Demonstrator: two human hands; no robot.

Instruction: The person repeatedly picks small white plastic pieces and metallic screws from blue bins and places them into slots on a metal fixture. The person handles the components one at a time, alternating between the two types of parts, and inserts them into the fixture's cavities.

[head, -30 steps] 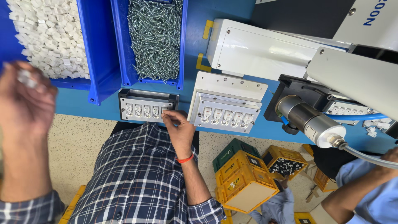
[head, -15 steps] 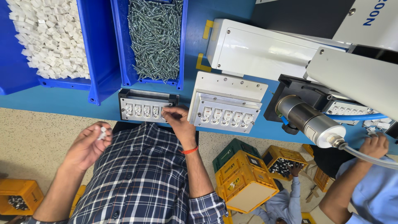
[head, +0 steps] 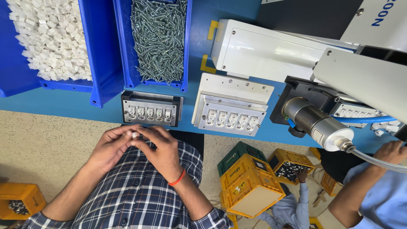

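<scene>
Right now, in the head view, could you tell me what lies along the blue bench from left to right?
Blue bin of small white parts → blue bin of screws → dark fixture with five slots → pale fixture with five slots → white machine housing → metal cylinder with a hose.

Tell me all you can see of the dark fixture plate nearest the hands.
The dark fixture plate is a rectangular block that looks like metal, with black side pieces and a pale inner strip holding a row of five small seats, each with a light-coloured part in it. It lies flat at the near edge of the blue bench, below the blue bin of screws and left of a larger white fixture. Neither the left hand nor the right hand touches it.
</scene>
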